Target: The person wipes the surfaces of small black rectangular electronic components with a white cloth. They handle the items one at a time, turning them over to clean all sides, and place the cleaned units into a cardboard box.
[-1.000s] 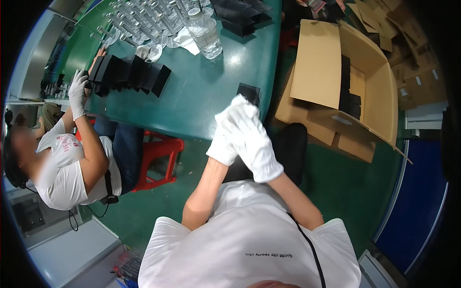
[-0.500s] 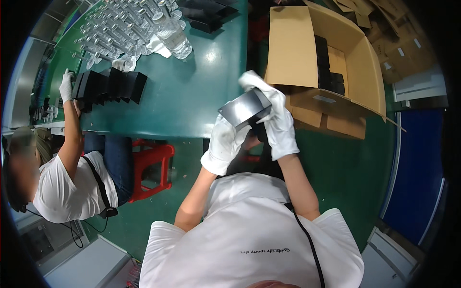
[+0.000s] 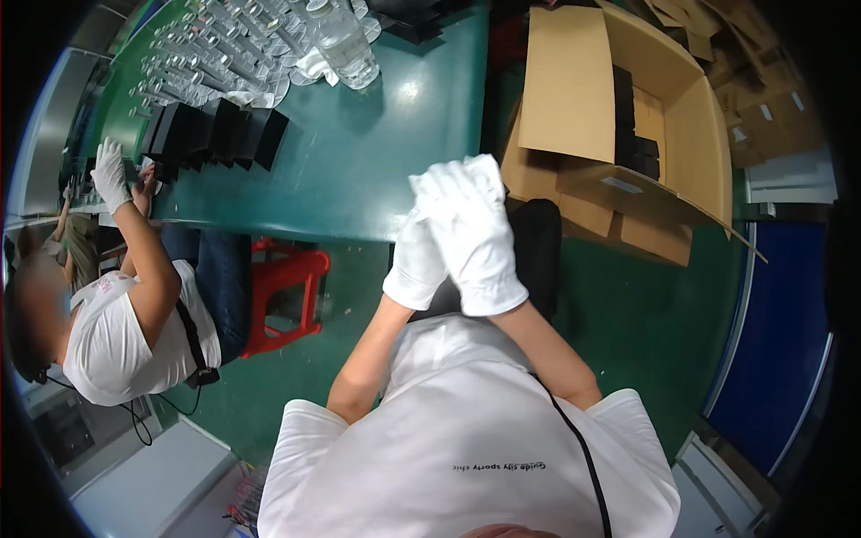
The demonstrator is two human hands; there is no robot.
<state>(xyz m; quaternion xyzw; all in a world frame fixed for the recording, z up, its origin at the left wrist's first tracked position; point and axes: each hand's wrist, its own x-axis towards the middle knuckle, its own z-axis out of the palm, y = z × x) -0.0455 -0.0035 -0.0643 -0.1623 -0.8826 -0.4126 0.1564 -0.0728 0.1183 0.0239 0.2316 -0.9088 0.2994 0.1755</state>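
Green table (image 3: 386, 152): running from the far left toward the middle, its near edge curving just ahead of the person's hands.
Cardboard box (image 3: 628, 117): standing open on the floor at the far right of the table, flaps spread, dark flat packs stacked upright inside against its far wall.
Co-worker (image 3: 117, 314): sitting at the near left on a red stool (image 3: 287, 287), one gloved hand raised at the table's left edge, beside the black boxes.
Black boxes (image 3: 215, 134): standing in a row on the far left of the table, touching one another.
Clear parts (image 3: 224, 45): lying in rows on the far left of the table, too small to tell apart, with a clear plastic bottle (image 3: 345, 40) just right of them.
Right hand (image 3: 475, 233): wearing a white glove, crossing over the left, fingers curling closed; whatever is inside is being hidden by the glove, so I cannot tell what it grips.
Left hand (image 3: 417, 260): gloved in white, pressing up under the right hand, fingers covered; how far it is closed is not showing.
Held thing: sitting, if anywhere, between the two gloves near the table's near edge, out of sight.
Handling: judging by the packs in the box, likely light, stiff and smooth-faced, so slippery in cotton gloves; best taken by its opposite edges.
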